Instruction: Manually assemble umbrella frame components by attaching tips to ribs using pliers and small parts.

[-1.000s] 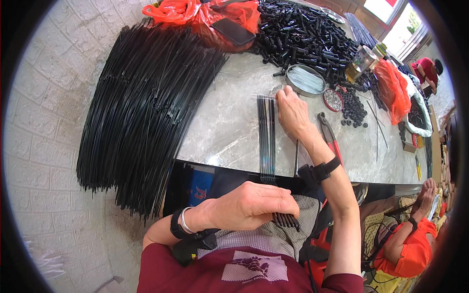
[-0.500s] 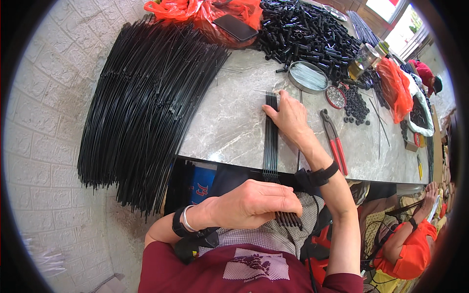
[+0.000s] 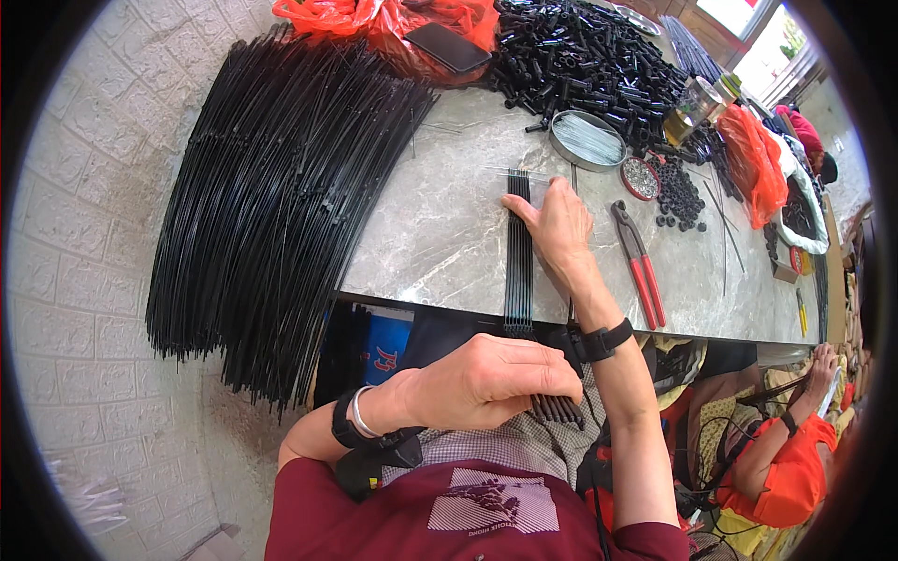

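Note:
A row of slim black rods [image 3: 518,271] runs from the tabletop over its front edge toward my lap. My left hand [image 3: 486,381] is closed around the near part of the rods; their darker ends [image 3: 558,411] stick out below my fingers. My right hand [image 3: 564,229] spans the far part, thumb at the left side and fingers at the right, with the rods between. Thin metal wires [image 3: 510,172] cross the rods' far ends and reach my right fingertips. How firmly the right hand grips is hard to see.
A thick pile of black rods [image 3: 271,215] overhangs the table at left. Behind lie black tubular parts [image 3: 580,65], a tin of wires [image 3: 587,140], a dish of small metal pieces [image 3: 641,178] and black rings [image 3: 680,196]. Red-handled cutters [image 3: 639,266] lie at right; another person's arm [image 3: 781,439] is beyond.
My right hand has shifted slightly right, its fingers drawing away from the rods' far ends and uncovering more wire. My left hand stays closed near the same place.

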The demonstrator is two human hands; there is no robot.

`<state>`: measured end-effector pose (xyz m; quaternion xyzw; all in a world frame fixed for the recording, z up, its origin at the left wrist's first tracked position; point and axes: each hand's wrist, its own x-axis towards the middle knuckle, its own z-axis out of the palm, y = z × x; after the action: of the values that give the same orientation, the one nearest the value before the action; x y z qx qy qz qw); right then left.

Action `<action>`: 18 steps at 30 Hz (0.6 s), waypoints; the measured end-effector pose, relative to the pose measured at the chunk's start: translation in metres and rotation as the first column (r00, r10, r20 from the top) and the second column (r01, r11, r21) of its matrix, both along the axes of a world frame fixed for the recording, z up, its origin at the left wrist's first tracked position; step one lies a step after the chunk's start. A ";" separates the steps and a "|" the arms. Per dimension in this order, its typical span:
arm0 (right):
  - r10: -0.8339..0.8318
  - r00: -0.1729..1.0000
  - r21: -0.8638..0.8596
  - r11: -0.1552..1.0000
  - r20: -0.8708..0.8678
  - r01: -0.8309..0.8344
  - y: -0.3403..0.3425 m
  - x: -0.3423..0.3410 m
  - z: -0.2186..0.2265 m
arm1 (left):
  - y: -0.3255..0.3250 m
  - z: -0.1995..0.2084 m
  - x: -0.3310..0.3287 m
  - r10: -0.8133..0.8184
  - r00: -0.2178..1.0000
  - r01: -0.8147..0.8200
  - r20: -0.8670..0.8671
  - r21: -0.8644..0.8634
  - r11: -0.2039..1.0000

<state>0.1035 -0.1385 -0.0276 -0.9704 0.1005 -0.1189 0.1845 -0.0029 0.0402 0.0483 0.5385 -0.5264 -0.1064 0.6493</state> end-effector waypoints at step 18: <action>-0.087 0.995 0.000 0.996 0.041 0.087 0.004 -0.002 -0.002 | 0.006 -0.001 0.000 -0.067 0.997 0.069 -0.025 0.063 0.996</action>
<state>0.1020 -0.1343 -0.0296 -0.9627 0.1387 -0.1465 0.1803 -0.0028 0.0459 0.0470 0.5395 -0.5335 -0.1512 0.6336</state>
